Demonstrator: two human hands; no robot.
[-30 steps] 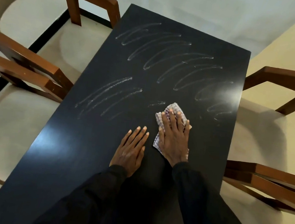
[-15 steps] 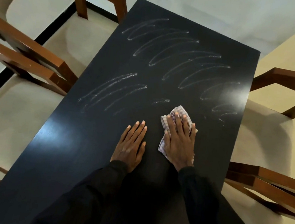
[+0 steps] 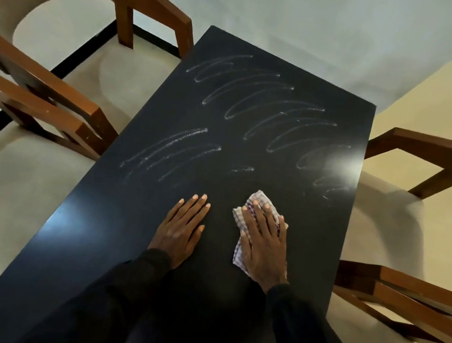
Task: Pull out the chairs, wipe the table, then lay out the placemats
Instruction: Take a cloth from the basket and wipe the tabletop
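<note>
Near the lower centre of the frame, both hands are laid on the dark table. The right hand is pressed flat on a checked cloth, with the fingers straight and held close together; nothing is pinched. Cloth is seen past the fingertips and along the left side of the palm. The left hand is rested palm down on the bare tabletop just left of the cloth, fingers straight and together, with nothing held. A strip of bare table is left between that hand and the cloth. Both arms are covered by dark sleeves that run off the bottom edge.

Pale curved streaks are spread across the upper half of the tabletop, and a shorter group is seen at centre left. A bright glare is caught near the table's right edge.

Chairs with brown wooden arms and beige seats are placed along both long sides. An upper-left chair and a left chair are set beside the table's left edge, and a right chair and a lower-right chair beside its right edge. All four seats are seen outside the tabletop.
</note>
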